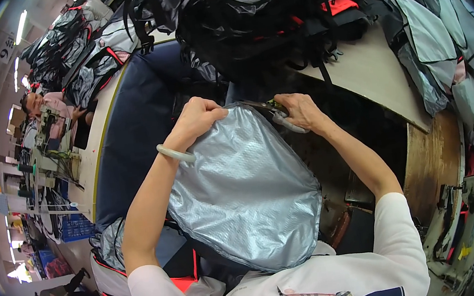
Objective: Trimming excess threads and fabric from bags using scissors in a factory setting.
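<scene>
A silver, quilted-looking sewn fabric piece (240, 177) with a dark bound edge hangs in front of my body, over my lap. My left hand (201, 118) is closed on its top edge, thumb and fingers pinching the material. A pale bangle (176, 154) circles that wrist. In my right hand (301, 111) is a pair of scissors (288, 123) with wrapped, light-coloured handles, my fingers around them. Their blades point left, at the upper edge of the fabric piece, close to my left hand. Whether the blades touch the fabric I cannot tell.
Black, silver and red bags with straps (269, 16) are heaped on the table ahead. Dark blue cloth (131, 119) drapes at the left. Silver-grey panels (428, 32) hang at far right, above a sewing machine (463, 210). Another person (54, 104) sits at the left.
</scene>
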Motion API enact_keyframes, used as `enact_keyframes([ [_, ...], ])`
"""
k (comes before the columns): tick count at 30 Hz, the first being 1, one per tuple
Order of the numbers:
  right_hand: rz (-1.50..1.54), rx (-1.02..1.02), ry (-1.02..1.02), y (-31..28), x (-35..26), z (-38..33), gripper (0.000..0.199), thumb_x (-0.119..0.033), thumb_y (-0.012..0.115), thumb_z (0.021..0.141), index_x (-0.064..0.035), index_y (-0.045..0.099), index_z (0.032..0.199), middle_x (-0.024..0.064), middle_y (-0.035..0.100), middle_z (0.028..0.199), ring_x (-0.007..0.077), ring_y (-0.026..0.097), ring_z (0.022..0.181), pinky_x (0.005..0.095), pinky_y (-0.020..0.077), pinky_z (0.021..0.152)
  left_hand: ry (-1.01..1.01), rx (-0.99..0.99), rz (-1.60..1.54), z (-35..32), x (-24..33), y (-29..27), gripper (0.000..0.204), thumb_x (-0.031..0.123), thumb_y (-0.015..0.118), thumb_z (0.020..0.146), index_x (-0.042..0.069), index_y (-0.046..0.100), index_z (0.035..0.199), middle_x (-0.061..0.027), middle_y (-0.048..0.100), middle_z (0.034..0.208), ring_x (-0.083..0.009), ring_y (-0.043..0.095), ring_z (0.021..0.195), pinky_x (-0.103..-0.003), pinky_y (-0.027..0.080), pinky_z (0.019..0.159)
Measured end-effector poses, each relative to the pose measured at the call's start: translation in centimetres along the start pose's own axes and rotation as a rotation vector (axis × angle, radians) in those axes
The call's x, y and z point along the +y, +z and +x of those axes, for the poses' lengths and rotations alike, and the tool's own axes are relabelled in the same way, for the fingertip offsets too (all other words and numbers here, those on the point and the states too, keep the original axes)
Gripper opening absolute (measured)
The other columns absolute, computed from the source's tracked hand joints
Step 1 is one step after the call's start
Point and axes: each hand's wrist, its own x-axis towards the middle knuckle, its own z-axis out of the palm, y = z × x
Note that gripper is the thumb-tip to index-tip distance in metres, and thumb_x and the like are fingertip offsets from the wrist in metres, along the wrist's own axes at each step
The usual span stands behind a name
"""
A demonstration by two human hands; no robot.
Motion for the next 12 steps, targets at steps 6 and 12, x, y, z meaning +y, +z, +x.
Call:
enact_keyframes([
  [6, 0.271, 0.120, 0.165, -0.4, -0.4, -4.7, 0.032, -0.029, 0.069, 0.074, -0.0009, 0.055, 0.081, 0.0179, 0.052, 0.063, 0.0324, 0.055, 0.058, 0.0392, 0.0428, 0.056, 0.107, 0.115, 0.180, -1.5, 0.9, 0.1, 0.027, 0.025, 0.065, 0.072, 0.001, 0.070, 0.083, -0.0183, 0.066, 0.077, -0.0290, 0.064, 0.072, -0.036, 0.050, 0.068],
  [12, 0.720, 0.028, 0.597, 4.0, -2.5, -15.7, 0.009, -0.008, 0.057, 0.089, 0.0001, 0.059, 0.093, 0.0021, 0.057, 0.075, 0.0098, 0.048, 0.067, 0.0256, 0.0446, 0.065, -0.016, 0.220, 0.512, -6.5, 0.4, -1.3, 0.026, 0.031, 0.056, 0.083, 0.008, 0.067, 0.088, -0.0173, 0.066, 0.094, -0.0307, 0.063, 0.090, -0.046, 0.048, 0.078],
])
